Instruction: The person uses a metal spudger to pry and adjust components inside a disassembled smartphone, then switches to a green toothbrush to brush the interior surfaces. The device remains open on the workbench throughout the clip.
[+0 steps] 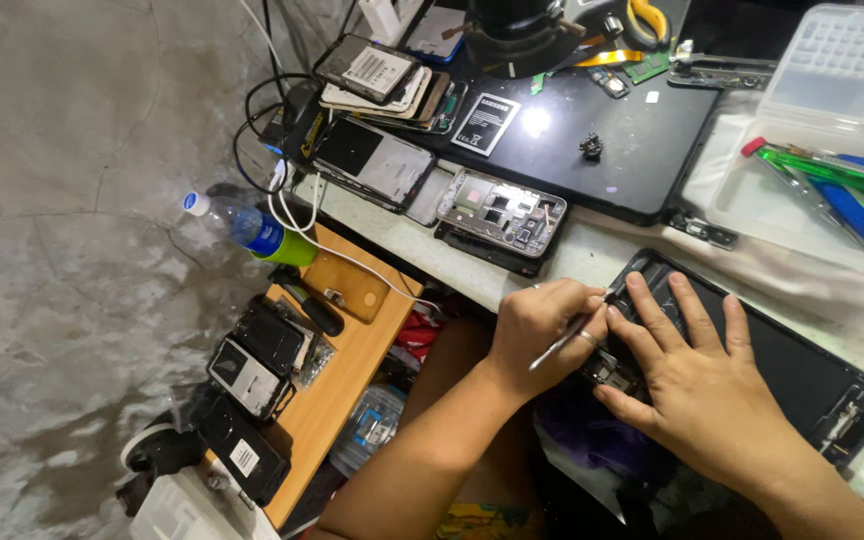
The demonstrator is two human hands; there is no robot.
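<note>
Tablet: black, lies flat on bench near front edge, partly under both hands; its near-left corner looks opened, small parts showing there.
Tool: thin metal tweezers or probe, can't tell which; tip sits at the opened corner.
Right hand: closed on tool in a pen-style grip, ring on one finger, wrist coming up from below bench edge.
Left hand: flat, fingers spread, pressing tablet down just beside tool tip; holds nothing.
Doing it well: keep left palm pressure steady so tablet doesn't slide; short, shallow tool moves, tip low, away from flex parts; rest right wrist on bench edge for control. Risk, as I judge: slip scratches board or tears a ribbon.
Near: opened phone frame on bench beyond hands; black mat w/ battery.
Right side: clear tray w/ green and blue pry tools.
Left, lower: wooden shelf w/ more phones; bottle beside it.
</note>
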